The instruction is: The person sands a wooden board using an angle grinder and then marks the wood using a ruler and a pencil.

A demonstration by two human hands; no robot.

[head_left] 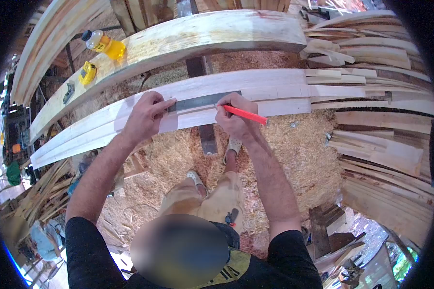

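Observation:
A long pale wooden plank (275,79) lies across in front of me, with a dark flat ruler (197,101) along its middle. My left hand (144,114) is closed at the ruler's left end, thumb and finger gripping or pressing it there. A red carpenter's pencil (248,116) is held in my right hand (236,115), its fingers closed round it. The pencil's tip points at the ruler's lower edge, near its right part. Small cross marks show on the plank to the right of the ruler.
Beyond the plank a thick curved beam (217,31) carries a bottle of yellow drink (107,45), a yellow tape measure (88,73) and a small metal tool (69,92). Cut boards (381,144) are stacked at right. Sawdust (294,159) covers the floor.

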